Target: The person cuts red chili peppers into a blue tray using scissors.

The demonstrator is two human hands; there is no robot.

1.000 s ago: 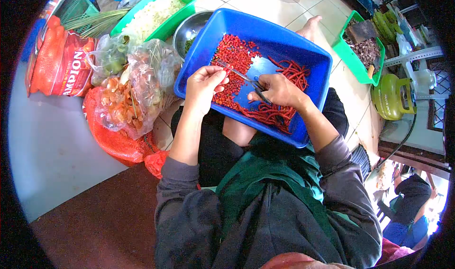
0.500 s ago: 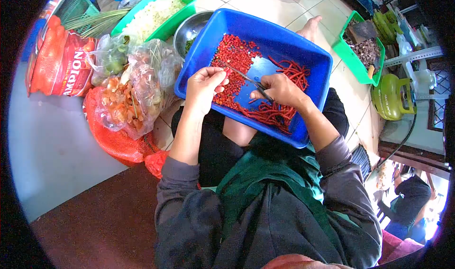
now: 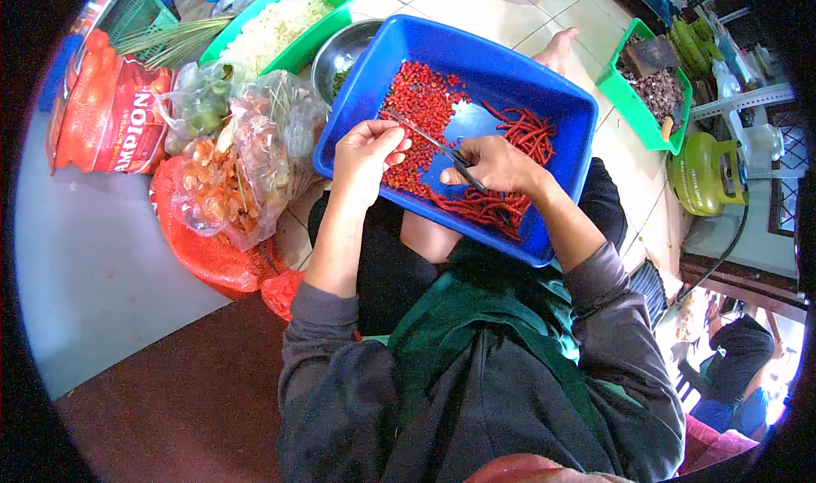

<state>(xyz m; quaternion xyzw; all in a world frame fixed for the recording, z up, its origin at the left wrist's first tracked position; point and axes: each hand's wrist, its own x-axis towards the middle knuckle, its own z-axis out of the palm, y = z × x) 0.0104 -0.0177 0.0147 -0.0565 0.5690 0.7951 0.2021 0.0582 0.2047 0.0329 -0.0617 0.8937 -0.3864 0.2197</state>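
A blue basin [image 3: 544, 83] rests across my lap, holding cut red chili pieces [image 3: 421, 96] on its left side and whole long red chilies [image 3: 531, 134] to the right and along the near side. My left hand [image 3: 367, 156] is closed in a pinch over the cut pieces, on a red chili [image 3: 405, 133] that is mostly hidden by the fingers. My right hand [image 3: 501, 167] grips a pair of scissors [image 3: 439, 146] by its dark handles. Its blades point up and left, reaching close to my left fingertips.
A metal bowl [image 3: 327, 58] and a green tray of pale chopped pieces [image 3: 280, 28] stand beyond the basin. Plastic bags with peelings [image 3: 223, 185] and a red net sack [image 3: 208, 245] lie left. At right are another green tray [image 3: 620, 100] and a green gas cylinder [image 3: 701, 174].
The scissors have shifted slightly left, and their handles look spread wider apart in my right hand. My left hand stays nearly where it was.
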